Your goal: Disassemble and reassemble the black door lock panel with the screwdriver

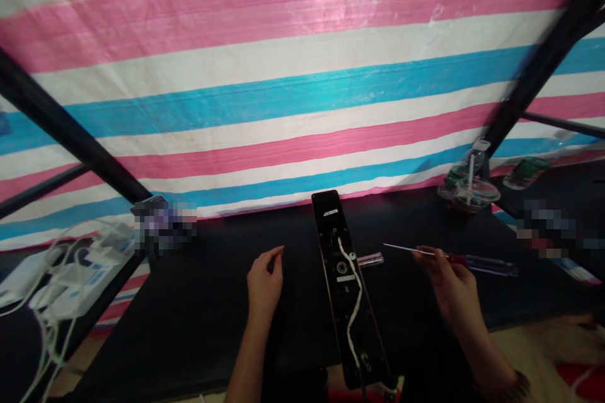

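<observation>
A long black panel (334, 308) lies lengthwise on the black table (189, 315), with a white cable (360, 293) running along it. To its left my left hand (266, 274) is raised, apart from the panel, its thumb and fingertips pressed together; anything between them is too small to see. On the right my right hand (447, 277) grips a screwdriver (489, 266) near the shaft, its tip pointing left toward the panel and its purple handle to the right. A second, clear pinkish handle (371, 259) lies by the panel's right edge, partly hidden by it.
White power strips (78, 286) with tangled cables sit at the left. A plastic cup (476, 194) with a straw and a bottle (479, 151) stand at the back right, and another bottle (525, 171) lies beyond the dark frame post (534, 66). A striped sheet (302, 94) hangs behind.
</observation>
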Available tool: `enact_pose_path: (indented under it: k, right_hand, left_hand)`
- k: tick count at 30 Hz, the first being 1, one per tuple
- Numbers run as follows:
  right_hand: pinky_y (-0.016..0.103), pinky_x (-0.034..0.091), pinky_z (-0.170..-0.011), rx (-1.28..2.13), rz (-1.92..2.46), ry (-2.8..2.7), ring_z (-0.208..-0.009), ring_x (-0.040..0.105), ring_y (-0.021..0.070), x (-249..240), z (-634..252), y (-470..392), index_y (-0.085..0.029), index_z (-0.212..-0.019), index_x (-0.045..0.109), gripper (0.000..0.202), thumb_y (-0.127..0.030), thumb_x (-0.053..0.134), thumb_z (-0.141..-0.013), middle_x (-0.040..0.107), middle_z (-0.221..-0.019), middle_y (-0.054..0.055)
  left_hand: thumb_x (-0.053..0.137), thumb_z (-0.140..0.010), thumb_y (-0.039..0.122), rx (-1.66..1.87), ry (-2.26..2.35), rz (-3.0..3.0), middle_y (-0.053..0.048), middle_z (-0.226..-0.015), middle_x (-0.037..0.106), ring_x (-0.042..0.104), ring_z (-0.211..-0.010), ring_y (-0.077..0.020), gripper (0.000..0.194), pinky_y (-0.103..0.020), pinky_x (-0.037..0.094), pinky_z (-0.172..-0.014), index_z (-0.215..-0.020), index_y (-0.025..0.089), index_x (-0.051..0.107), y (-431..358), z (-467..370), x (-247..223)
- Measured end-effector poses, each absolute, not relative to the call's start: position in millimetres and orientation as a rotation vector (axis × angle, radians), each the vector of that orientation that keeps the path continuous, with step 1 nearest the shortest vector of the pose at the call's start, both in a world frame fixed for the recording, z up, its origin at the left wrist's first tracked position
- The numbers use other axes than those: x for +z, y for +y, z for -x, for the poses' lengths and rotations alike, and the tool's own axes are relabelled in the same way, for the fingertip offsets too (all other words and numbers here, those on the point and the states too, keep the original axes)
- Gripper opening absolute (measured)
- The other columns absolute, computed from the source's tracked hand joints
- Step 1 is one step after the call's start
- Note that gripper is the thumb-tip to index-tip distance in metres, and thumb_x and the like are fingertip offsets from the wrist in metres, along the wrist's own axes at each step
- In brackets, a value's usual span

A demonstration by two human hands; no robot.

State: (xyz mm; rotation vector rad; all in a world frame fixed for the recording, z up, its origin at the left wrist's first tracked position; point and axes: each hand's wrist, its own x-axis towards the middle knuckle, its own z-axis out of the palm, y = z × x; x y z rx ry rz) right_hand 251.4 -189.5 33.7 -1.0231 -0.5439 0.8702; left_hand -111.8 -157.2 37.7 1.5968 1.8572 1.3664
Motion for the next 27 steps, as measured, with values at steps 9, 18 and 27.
enact_pose_path:
  k: [9, 18, 27]
  right_hand:
    - [0.029, 0.062, -0.084, 1.033, 0.98, -0.497, -0.08, 0.076, 0.0218, 42, -240, -229, -0.017, -0.078, 0.078, 0.022, -0.035, 0.086, -0.067, 0.078, -0.092, 0.01]
    - [0.033, 0.062, -0.084, 1.065, 0.978, -0.547, -0.083, 0.076, 0.0245, 55, -227, -247, -0.02, -0.08, 0.079, 0.016, -0.035, 0.082, -0.073, 0.078, -0.095, 0.011]
    - [0.033, 0.063, -0.082, 1.129, 0.993, -0.648, -0.086, 0.076, 0.0256, 65, -198, -266, -0.023, -0.08, 0.08, 0.018, -0.039, 0.081, -0.073, 0.077, -0.097, 0.011]
  left_hand:
    - [0.056, -0.084, 0.028, 0.752, 1.861, -1.999, -0.008, -0.103, 0.07, 0.063, -0.097, -0.0266, 0.031, -0.042, 0.049, -0.091, -0.107, 0.022, 0.075, -145, 144, 32]
    - [0.057, -0.084, 0.029, 0.817, 1.817, -1.998, -0.006, -0.091, 0.07, 0.066, -0.088, -0.0247, 0.02, -0.038, 0.05, -0.084, -0.085, 0.023, 0.076, -145, 151, 25]
    - [0.065, -0.082, 0.034, 1.147, 1.524, -1.481, -0.006, -0.087, 0.074, 0.068, -0.086, -0.0236, 0.016, -0.034, 0.05, -0.081, -0.083, 0.021, 0.074, -189, 89, 60]
